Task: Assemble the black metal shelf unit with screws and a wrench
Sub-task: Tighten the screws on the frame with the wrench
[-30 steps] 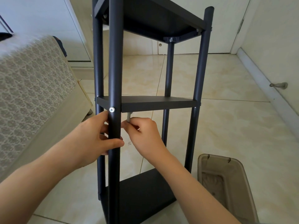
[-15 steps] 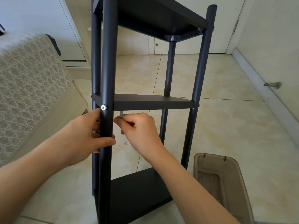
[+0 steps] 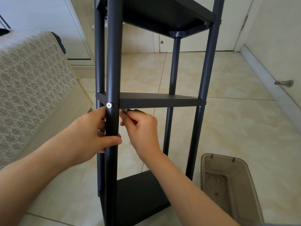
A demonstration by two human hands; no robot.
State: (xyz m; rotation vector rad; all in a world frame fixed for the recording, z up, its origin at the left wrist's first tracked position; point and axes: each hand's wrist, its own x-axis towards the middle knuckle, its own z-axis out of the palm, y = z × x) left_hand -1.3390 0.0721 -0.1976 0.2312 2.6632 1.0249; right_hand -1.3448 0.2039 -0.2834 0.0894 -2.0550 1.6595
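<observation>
Left hand (image 3: pixel 91 136) wraps the rigid, smooth post (image 3: pixel 112 62), the soundest hold; right hand (image 3: pixel 143 128) pinches the thin wrench (image 3: pixel 126 110); shelf unit (image 3: pixel 159 100) likely tippy.

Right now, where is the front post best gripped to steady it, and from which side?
The bare round stretch of the front post below the screw, wrapped from the left as the left hand does; the right hand and wrench occupy the right.

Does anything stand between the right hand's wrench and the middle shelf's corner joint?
Nothing visible does. The small silver wrench in the right hand sits right under the black middle shelf beside the black front post; the left hand grips that post lower.
</observation>
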